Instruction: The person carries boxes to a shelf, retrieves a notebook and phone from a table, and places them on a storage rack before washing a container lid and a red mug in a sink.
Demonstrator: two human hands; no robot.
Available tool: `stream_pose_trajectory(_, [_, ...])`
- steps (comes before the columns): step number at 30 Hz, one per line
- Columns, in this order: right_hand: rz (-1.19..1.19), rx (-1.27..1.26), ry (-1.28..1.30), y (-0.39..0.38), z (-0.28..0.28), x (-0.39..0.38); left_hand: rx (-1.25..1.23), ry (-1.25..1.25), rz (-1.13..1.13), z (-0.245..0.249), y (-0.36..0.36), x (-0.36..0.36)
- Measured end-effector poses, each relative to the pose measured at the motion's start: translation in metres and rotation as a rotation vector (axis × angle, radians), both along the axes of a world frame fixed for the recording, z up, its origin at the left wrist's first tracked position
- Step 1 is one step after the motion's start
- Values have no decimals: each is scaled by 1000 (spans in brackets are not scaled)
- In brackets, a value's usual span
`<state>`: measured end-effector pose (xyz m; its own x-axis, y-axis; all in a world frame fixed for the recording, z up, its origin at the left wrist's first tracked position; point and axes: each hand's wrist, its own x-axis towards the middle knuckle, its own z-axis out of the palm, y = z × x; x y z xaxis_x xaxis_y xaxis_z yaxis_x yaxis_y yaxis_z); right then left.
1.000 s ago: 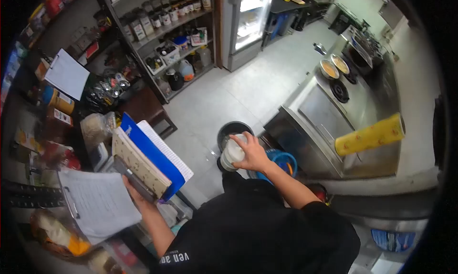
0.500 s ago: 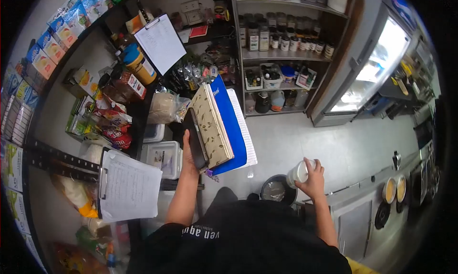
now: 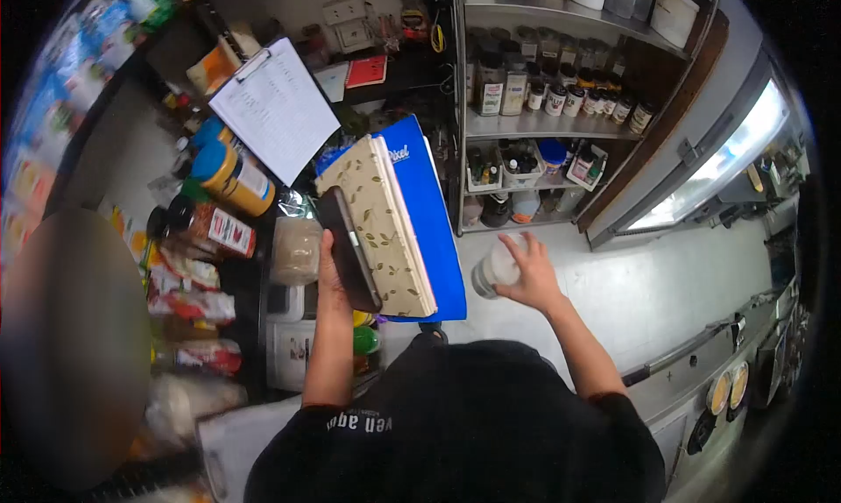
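My left hand (image 3: 329,279) is closed around a stack of books held upright in front of my body, its thumb showing and the other fingers hidden. The stack has a dark brown flat case (image 3: 350,251) nearest the thumb, a leaf-patterned notebook (image 3: 377,227) and a blue notebook (image 3: 429,231) behind. On the right, my right hand (image 3: 533,277) grips a clear container with a whitish lid (image 3: 491,273) from above, thumb and fingers round its lid. The container is over the grey floor, to the right of the books.
A clipboard with written paper (image 3: 276,109) leans by the left shelf, near a yellow jar with a blue lid (image 3: 232,179) and packets. Ahead stands a metal rack (image 3: 552,128) of spice jars, with a lit glass-door fridge (image 3: 710,166) beside it. A counter (image 3: 701,345) runs along the right.
My right hand has moved forward and left with the container, closer to the books. The view has turned and come nearer the shelves; the dark bin is out of sight. Left hand keeps its hold.
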<state>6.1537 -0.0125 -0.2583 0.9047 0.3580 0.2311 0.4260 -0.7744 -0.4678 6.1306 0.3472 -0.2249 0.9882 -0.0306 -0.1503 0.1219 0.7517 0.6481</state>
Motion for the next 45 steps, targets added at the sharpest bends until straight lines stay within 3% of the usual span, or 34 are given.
stream_pose_trajectory(2, [47, -6, 16, 40, 17, 58, -29, 49, 116, 8, 19, 44])
stream_pose_trajectory(6, [64, -2, -40, 94, 43, 164, -32, -93, 47, 20, 59, 123])
stream_pose_trajectory(7, [63, 14, -100, 102, 45, 185, -93, -244, -45, 23, 60, 141])
stream_pose_trajectory(9, [48, 17, -66, 109, 56, 225, -28, -35, 181, 34, 58, 166])
stream_pose_trajectory(10, [33, 35, -68, 109, 60, 243, 29, -112, 78, 16, 79, 182])
stream_pose_trajectory(16, [-103, 20, -76, 27, 104, 339, 189, -29, 376, 54, 36, 230])
stream_pose_trajectory(20, [-184, 50, -178, -63, 183, 384, 340, 1, 517, 83, -12, 262])
stream_pose_trajectory(26, [-43, 136, -516, -168, 320, 460, 547, 79, 716, 118, -118, 332])
stream_pose_trajectory(29, [123, 162, -649, -185, 357, 528, 662, 130, 782, 132, -182, 359])
stream_pose_trajectory(30, [118, 137, -669, -182, 361, 556, 628, 150, 791, 126, -191, 361])
stream_pose_trajectory(31, [112, 112, -690, -179, 364, 581, 227, 266, 625, 25, -111, 384])
stream_pose_trajectory(32, [129, 76, -729, -173, 369, 603, 395, 297, 699, 38, -135, 389])
stream_pose_trajectory(33, [131, 78, -671, -161, 371, 617, 218, 280, 692, 39, -147, 396])
stream_pose_trajectory(35, [162, -11, -772, -140, 363, 658, 248, 94, 641, 26, -146, 398])
stream_pose_trajectory(36, [218, 1, -770, -133, 362, 674, -17, 9, 514, 20, -142, 396])
stream_pose_trajectory(37, [165, -21, -666, -126, 361, 689, -111, -196, 334, 14, -138, 390])
stream_pose_trajectory(39, [135, -38, -559, -114, 355, 702, -178, -111, 415, 18, -147, 383])
stream_pose_trajectory(41, [52, -67, -929, -116, 342, 684, -160, -153, 404, 20, -146, 376])
stream_pose_trajectory(43, [41, 80, -1339, -97, 328, 636, -80, 88, 688, 30, -150, 375])
stream_pose_trajectory(45, [273, 388, -1135, -80, 271, 604, -103, 72, 653, 23, -131, 372])
